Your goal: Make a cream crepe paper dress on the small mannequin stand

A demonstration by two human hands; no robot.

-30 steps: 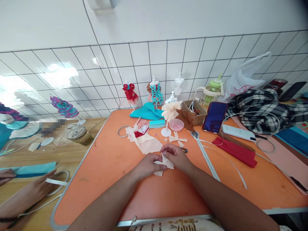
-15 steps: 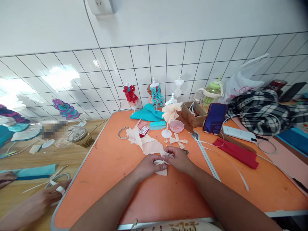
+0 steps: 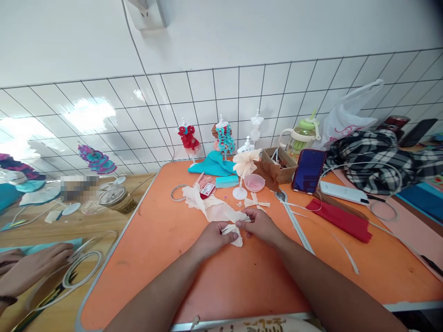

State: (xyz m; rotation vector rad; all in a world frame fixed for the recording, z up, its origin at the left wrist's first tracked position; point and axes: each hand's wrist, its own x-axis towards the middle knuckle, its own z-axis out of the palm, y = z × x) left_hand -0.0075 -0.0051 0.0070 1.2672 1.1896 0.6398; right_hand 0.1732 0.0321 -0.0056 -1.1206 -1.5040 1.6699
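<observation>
- Left hand (image 3: 215,239): fingers curled nearly closed, thumb on top; pinches the near part of the gathered cream piece (image 3: 236,236).
- Right hand (image 3: 261,227): thumb and fingertips drawn together on the same piece, at its far side; hands almost meeting.
- Cream piece: pleated, fanned at both ends; held just above the orange table (image 3: 155,272), near side; a loose cream sheet (image 3: 215,208) lies just beyond.
- Beyond right hand: a small cream bow (image 3: 255,201); then a pink dish (image 3: 254,183), a cream flower (image 3: 246,163) on a white stand (image 3: 239,193) beside it.
- Right side: upright phone (image 3: 308,170); red strip (image 3: 339,220) lying flat.
- Far left: co-worker's hands (image 3: 38,263) at a turquoise strip (image 3: 76,243).
</observation>
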